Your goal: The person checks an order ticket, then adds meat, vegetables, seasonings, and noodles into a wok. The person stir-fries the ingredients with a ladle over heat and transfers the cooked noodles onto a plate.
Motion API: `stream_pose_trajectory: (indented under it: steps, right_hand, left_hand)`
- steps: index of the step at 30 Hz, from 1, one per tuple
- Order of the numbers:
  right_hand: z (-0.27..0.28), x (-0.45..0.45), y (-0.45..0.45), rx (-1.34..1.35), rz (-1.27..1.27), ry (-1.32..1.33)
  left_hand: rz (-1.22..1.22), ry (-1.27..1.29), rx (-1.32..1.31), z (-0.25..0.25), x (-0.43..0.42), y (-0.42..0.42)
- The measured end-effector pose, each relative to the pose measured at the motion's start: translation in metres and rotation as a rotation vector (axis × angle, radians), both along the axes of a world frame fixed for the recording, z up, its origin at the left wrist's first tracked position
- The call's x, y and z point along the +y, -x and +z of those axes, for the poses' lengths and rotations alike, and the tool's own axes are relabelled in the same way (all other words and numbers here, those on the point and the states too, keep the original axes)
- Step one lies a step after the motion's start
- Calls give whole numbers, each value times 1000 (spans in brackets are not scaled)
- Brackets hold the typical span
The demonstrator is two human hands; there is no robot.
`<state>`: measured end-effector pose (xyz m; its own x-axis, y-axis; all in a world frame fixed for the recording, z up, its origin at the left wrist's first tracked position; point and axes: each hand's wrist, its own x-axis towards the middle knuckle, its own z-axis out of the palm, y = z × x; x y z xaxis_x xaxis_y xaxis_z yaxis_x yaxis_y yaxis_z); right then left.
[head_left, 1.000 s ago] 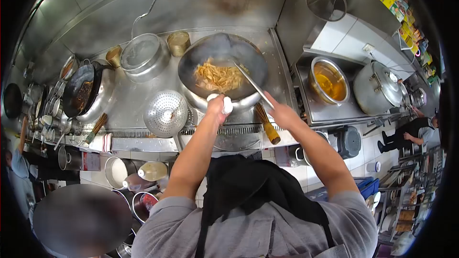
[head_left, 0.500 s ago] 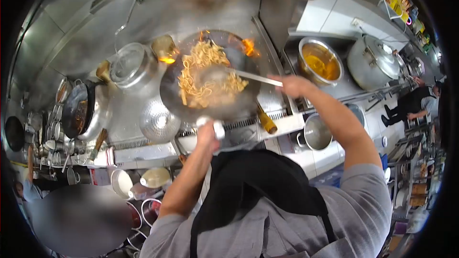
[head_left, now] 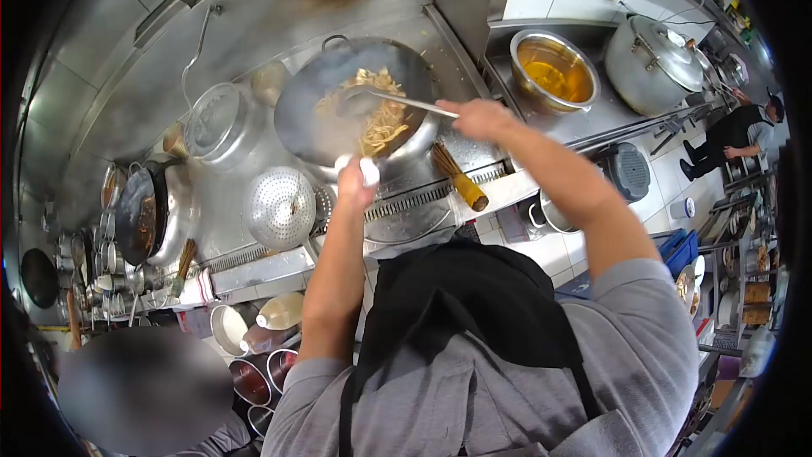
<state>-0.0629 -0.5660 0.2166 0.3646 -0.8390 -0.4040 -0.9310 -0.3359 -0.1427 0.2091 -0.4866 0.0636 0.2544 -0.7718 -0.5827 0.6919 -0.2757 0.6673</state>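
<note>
Noodles lie in a dark, smoking wok on the steel range. My left hand is closed on a white cloth at the wok's near rim. The wok handle under the cloth is hidden. My right hand is closed round the long handle of a metal ladle, whose bowl rests over the noodles inside the wok. Smoke blurs the food's left part.
A perforated strainer and a lidded glass-like pot stand left of the wok. A bamboo brush lies right. Beyond are a bowl of yellow liquid and a big lidded pot. A person stands far right.
The wok was lifted and tilted amid flames half a second ago; now it sits back on the burner, the flames are gone, and the noodles have fallen together. The view has shifted.
</note>
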Motion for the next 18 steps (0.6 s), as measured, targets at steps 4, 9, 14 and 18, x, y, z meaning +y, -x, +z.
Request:
stream_pose_trajectory:
  steps: [4, 9, 14, 18]
  right_hand:
    - [-47, 26, -14, -63, -27, 168]
    - [12, 76, 42, -159, 65, 39]
    - [-15, 59, 80, -342, 297, -75]
    - [-72, 64, 14, 37, 46, 72]
  left_hand:
    - [13, 21, -32, -52, 90, 5]
    - [16, 23, 82, 56, 124, 19]
    - [-17, -81, 4, 47, 19, -10]
    - [-26, 258, -102, -80, 50, 1]
